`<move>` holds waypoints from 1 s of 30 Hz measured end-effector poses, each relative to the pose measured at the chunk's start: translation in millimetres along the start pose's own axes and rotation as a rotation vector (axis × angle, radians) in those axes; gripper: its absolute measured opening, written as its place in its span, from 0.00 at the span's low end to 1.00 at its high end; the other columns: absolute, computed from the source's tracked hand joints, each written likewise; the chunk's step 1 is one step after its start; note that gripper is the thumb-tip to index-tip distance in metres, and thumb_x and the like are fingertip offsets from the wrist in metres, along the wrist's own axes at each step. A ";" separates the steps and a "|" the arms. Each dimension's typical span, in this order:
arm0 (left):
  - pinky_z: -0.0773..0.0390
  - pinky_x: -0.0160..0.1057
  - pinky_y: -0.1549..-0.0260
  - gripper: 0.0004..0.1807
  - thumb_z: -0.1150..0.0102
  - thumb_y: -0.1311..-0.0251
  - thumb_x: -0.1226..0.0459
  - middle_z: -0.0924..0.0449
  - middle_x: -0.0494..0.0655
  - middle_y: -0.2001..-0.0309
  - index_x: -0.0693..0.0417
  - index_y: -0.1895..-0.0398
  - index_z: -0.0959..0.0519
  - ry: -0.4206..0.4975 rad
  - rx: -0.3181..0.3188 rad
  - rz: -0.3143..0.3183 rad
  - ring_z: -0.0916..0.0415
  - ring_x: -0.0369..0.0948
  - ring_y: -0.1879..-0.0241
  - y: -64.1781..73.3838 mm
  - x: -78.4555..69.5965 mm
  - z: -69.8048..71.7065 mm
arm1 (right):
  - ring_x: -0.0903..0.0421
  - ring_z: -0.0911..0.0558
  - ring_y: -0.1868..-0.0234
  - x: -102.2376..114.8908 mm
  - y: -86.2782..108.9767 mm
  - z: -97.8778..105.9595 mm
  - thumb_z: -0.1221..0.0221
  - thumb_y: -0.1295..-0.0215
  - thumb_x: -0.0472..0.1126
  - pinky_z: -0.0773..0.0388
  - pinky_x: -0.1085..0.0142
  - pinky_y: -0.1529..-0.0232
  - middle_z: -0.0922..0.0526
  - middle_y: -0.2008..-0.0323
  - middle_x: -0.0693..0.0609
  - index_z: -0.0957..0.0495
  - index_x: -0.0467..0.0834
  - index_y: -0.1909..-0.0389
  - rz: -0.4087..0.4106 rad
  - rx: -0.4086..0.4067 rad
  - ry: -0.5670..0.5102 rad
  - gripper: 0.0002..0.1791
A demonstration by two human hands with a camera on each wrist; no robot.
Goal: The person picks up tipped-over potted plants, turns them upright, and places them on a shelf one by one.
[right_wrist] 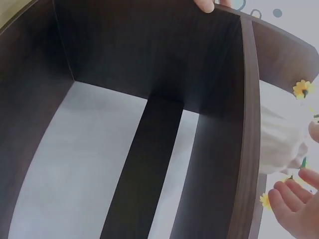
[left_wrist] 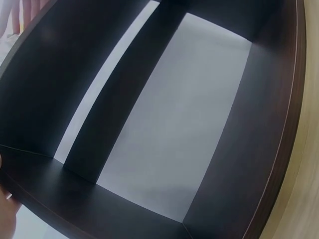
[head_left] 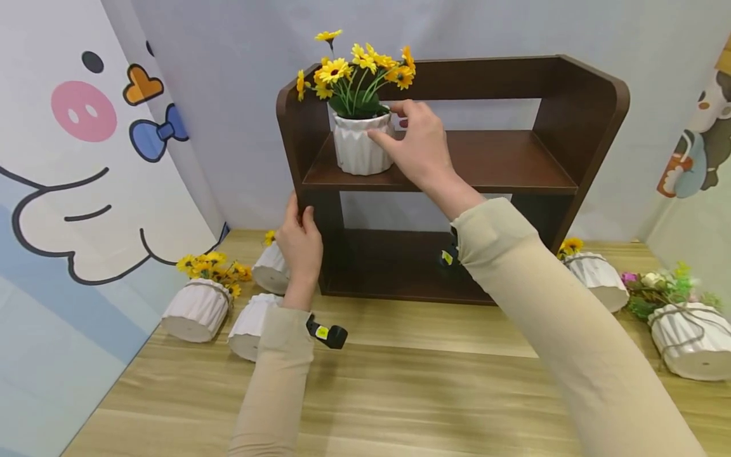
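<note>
A white ribbed pot (head_left: 363, 149) with yellow daisy-like flowers (head_left: 354, 68) stands upright at the left end of the upper board of a dark brown two-tier shelf (head_left: 491, 162). My right hand (head_left: 425, 143) is at the pot's right side, thumb toward its front and fingers toward its rim. In the right wrist view, the right hand's fingers (right_wrist: 294, 199) are spread and loosely bent; contact with the pot is unclear. My left hand (head_left: 301, 244) holds the edge of the shelf's left side panel, its thumb (right_wrist: 204, 5) on the inner face.
Left of the shelf, several white pots lie tipped over, one with yellow flowers (head_left: 197, 311). To the right lie a white pot (head_left: 596, 279) and a twine-tied pot (head_left: 693, 339) with mixed flowers. All rest on a wood-grain table (head_left: 411, 387). A cartoon-printed panel (head_left: 85, 209) stands at the left.
</note>
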State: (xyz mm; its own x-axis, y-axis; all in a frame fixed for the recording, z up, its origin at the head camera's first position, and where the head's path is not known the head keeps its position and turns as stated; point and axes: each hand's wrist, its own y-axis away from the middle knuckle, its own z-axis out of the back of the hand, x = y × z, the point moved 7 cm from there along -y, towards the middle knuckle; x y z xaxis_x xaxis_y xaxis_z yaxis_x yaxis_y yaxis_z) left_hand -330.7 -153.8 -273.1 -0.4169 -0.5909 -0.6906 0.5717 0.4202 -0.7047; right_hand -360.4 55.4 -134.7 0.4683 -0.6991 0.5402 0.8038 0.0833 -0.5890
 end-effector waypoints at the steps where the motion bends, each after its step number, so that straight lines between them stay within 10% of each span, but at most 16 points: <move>1: 0.26 0.49 0.56 0.19 0.50 0.37 0.65 0.22 0.58 0.51 0.59 0.43 0.28 -0.004 -0.001 -0.001 0.22 0.55 0.57 0.0 0.0 -0.1 | 0.52 0.25 0.50 -0.6 1.2 2.4 0.39 0.45 0.52 0.29 0.65 0.50 0.26 0.50 0.45 0.28 0.39 0.47 0.012 -0.004 -0.001 0.28; 30: 0.25 0.49 0.60 0.18 0.50 0.37 0.62 0.20 0.58 0.55 0.57 0.44 0.27 0.027 0.004 -0.006 0.22 0.53 0.61 0.5 2.2 0.7 | 0.51 0.21 0.62 -25.0 62.3 73.2 0.41 0.43 0.53 0.28 0.60 0.61 0.18 0.61 0.47 0.20 0.41 0.61 0.129 -0.110 0.114 0.20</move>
State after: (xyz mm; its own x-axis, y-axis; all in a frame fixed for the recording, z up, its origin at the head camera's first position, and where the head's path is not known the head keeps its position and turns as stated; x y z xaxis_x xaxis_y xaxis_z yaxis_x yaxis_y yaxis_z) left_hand -330.8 -155.5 -274.8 -0.4392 -0.5748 -0.6904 0.5722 0.4134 -0.7082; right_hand -295.2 130.0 -140.9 0.5152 -0.7638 0.3888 0.6925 0.1037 -0.7139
